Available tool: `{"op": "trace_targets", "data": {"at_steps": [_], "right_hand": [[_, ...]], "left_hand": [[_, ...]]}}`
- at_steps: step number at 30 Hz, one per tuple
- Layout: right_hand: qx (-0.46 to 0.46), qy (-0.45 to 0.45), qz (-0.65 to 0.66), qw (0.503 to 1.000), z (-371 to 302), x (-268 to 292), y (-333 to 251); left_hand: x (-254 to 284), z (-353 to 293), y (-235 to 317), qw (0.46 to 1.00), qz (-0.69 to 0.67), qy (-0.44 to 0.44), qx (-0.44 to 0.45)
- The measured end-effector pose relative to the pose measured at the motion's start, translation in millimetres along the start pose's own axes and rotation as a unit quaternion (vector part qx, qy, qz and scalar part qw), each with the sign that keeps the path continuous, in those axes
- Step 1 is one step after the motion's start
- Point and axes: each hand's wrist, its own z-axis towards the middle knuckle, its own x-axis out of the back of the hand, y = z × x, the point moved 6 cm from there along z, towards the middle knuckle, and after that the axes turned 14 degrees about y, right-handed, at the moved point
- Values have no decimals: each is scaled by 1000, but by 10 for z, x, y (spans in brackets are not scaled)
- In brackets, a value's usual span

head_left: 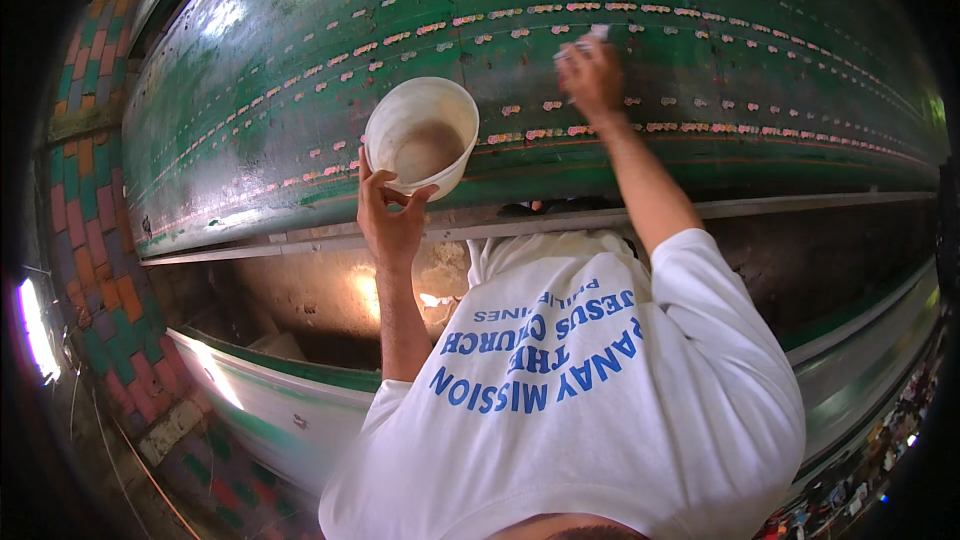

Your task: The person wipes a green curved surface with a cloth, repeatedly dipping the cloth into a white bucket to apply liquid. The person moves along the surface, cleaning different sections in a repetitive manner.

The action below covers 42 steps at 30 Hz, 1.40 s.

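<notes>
My left hand point(392, 218) grips a round white plastic tub point(452, 176) by its near side, thumb and fingers pinching the wall. The tub is tilted so that its inside shows, with a greyish-brown tint at the bottom. Farther off and to the right, my right hand point(592, 80) is closed around a small white object point(599, 31), smeared by motion, so its kind does not show. That hand is at or just over a long green table surface point(320, 55), which bears rows of small pink and white printed motifs.
A pale metal edge point(800, 203) runs along the near side of the green table. Behind me another long green-edged table point(270, 410) stretches across. On the left lies a floor of coloured bricks point(95, 230). Cluttered small items point(870, 450) show at the lower right.
</notes>
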Motion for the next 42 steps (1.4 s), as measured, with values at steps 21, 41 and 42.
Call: {"op": "trace_targets", "data": {"at_steps": [21, 41, 42], "right_hand": [[-107, -52, 164, 979, 186, 672, -359], [391, -349, 214, 824, -134, -70, -2070], [373, -350, 249, 822, -134, 7, -1983]], "left_hand": [[-179, 503, -202, 983, -83, -132, 95], [-259, -69, 471, 984, -2, -97, -149], [-293, -104, 522, 983, 12, -104, -150]]}}
